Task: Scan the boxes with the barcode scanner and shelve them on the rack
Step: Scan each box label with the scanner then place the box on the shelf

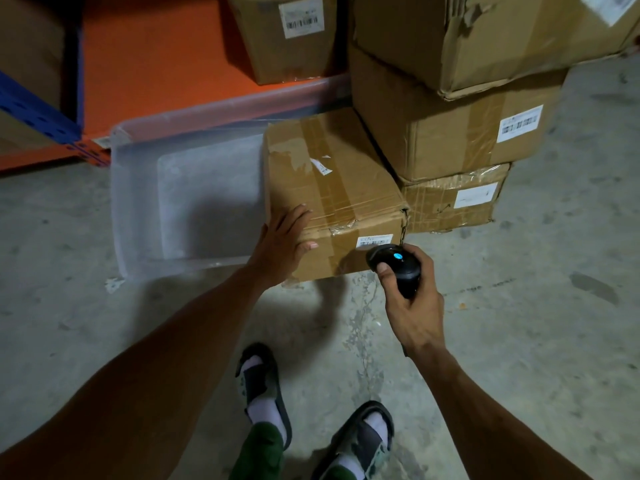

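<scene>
A taped cardboard box [332, 181] sits on the concrete floor, partly over a clear plastic bin. My left hand [282, 245] grips its near left corner, fingers on top and thumb on the front face. A white barcode label [374, 241] is stuck on the front face near the right corner. My right hand [412, 299] holds a black barcode scanner [394, 266] with a blue light on top, its head pointed at that label from a few centimetres away.
A stack of three cardboard boxes [446, 133] stands right behind the box. The orange and blue rack [145, 57] at the back left carries another labelled box [287, 36]. The clear bin [180, 188] lies left. My sandalled feet [263, 393] are below.
</scene>
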A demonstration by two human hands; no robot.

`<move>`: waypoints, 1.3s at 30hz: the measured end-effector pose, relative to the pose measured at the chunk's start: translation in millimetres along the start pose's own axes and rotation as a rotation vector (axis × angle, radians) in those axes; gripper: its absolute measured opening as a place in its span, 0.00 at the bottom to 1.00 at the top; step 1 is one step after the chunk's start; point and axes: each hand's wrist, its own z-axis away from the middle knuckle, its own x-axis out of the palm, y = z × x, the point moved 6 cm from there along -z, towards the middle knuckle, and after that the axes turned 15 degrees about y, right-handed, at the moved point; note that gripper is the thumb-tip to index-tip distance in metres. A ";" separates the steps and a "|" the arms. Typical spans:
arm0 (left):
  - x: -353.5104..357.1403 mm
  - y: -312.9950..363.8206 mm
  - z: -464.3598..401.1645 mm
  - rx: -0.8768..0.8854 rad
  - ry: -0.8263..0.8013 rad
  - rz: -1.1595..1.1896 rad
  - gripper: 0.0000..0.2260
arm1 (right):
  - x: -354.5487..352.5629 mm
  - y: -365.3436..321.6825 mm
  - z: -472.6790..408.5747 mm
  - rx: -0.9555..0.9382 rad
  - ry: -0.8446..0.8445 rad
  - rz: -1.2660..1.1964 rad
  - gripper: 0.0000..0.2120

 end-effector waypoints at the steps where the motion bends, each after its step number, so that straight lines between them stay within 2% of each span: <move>1: -0.8 0.8 0.2 0.004 0.013 0.006 0.27 | 0.4 0.7 -1.5 0.000 0.002 0.003 0.21; 9: -5.4 3.4 1.5 0.019 0.080 0.031 0.27 | 5.5 0.7 -14.0 -0.019 0.026 0.045 0.20; 25: -2.9 0.4 1.2 -0.065 0.069 0.061 0.30 | 10.6 2.4 -10.0 -0.050 0.052 0.071 0.22; 32: -2.0 -4.0 3.7 -0.104 0.143 0.114 0.29 | 10.5 1.4 -6.1 -0.045 0.086 0.059 0.20; 35: -0.9 -5.4 6.2 -0.205 0.140 0.165 0.26 | 10.9 0.0 -4.5 -0.040 0.080 0.066 0.21; 39: -2.2 -8.8 13.2 -0.484 0.105 0.320 0.25 | 10.7 -5.4 -4.2 -0.039 0.079 0.067 0.21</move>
